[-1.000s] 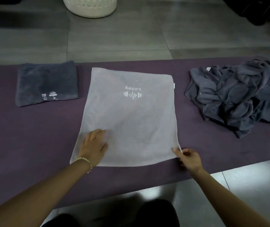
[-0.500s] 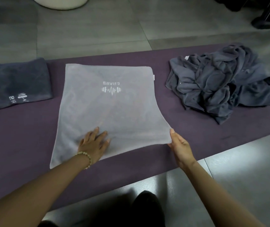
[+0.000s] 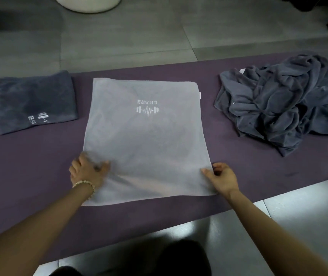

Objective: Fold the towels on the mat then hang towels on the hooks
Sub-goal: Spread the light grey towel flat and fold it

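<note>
head view, one moment.

- purple mat (image 3: 29, 162) runs across the grey tiled floor (image 3: 139, 36), left to right.
- light grey towel (image 3: 147, 144) lies flat in the middle of the mat. white logo (image 3: 147, 110) on its far half, upside down from here.
- left hand (image 3: 87, 170) at the towel's left edge, close to the near corner. smeared by motion. fingers look curled at the edge, thumb lying on top of the cloth, so a grip on that edge. beaded bracelet (image 3: 85, 185) on the wrist.
- right hand (image 3: 222, 179) at the towel's right edge, near the near right corner. thumb flat on top of the cloth, the other fingers curled in beside the edge: pinching it.
- near hem between the two hands lies down on the mat.
- folded dark towel (image 3: 34, 104) to the left on the mat, apart from the light one, part of a white logo showing.
- heap of dark towels (image 3: 284, 104) to the right on the mat, crumpled, well apart from the light one.
- white basket (image 3: 89, 4) on the floor beyond the mat, cut off by the top of the view.
</note>
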`<state>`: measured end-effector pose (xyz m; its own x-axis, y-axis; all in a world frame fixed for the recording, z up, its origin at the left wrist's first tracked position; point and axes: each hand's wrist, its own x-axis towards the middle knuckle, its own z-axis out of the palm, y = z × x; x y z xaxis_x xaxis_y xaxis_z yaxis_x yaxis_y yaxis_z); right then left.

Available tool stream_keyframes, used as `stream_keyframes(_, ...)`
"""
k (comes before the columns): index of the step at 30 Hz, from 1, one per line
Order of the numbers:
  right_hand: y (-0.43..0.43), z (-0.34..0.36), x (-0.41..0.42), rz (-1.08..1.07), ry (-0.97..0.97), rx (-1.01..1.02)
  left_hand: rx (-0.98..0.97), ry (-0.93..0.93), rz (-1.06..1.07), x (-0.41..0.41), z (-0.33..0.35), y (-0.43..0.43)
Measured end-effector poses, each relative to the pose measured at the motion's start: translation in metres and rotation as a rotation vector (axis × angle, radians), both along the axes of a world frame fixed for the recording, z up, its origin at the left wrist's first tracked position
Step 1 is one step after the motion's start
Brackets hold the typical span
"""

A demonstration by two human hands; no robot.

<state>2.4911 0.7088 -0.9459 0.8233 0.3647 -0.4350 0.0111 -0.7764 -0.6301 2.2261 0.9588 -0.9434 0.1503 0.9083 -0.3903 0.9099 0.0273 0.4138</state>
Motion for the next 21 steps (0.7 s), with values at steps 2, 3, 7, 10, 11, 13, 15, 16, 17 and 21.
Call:
stream_keyframes(2,0.010,-0.003,0.005,0.018,-0.016,-0.050,-0.069,0.006,0.081,-0.013,-0.002,0.013)
stream_keyframes(3,0.014,-0.004,0.006,0.007,-0.025,-0.069,-0.098,-0.012,0.089,-0.020,-0.005,0.019)
stream_keyframes(7,0.027,0.000,0.006,0.044,0.088,-0.099,-0.240,-0.158,0.123,-0.031,-0.005,0.028)
stream_keyframes(10,0.035,0.004,0.003,-0.013,0.153,-0.054,-0.344,-0.275,0.119,-0.029,0.000,0.027)
stream_keyframes(11,0.036,0.006,0.003,-0.035,0.151,-0.032,-0.345,-0.316,0.122,-0.031,-0.001,0.027)
stream_keyframes(13,0.036,0.008,0.003,-0.063,0.172,0.026,-0.344,-0.362,0.094,-0.037,0.002,0.027)
stream_keyframes(15,0.032,0.011,0.004,-0.089,0.226,0.065,-0.382,-0.371,0.059,-0.047,0.000,0.025)
stream_keyframes(16,0.029,0.012,0.004,-0.099,0.238,0.083,-0.384,-0.380,0.057,-0.051,0.001,0.025)
stream_keyframes(17,0.025,0.013,0.006,-0.104,0.229,0.106,-0.374,-0.387,0.057,-0.056,0.001,0.026)
stream_keyframes(21,0.018,0.014,0.002,-0.099,0.144,0.152,-0.331,-0.386,0.007,-0.066,0.002,0.031)
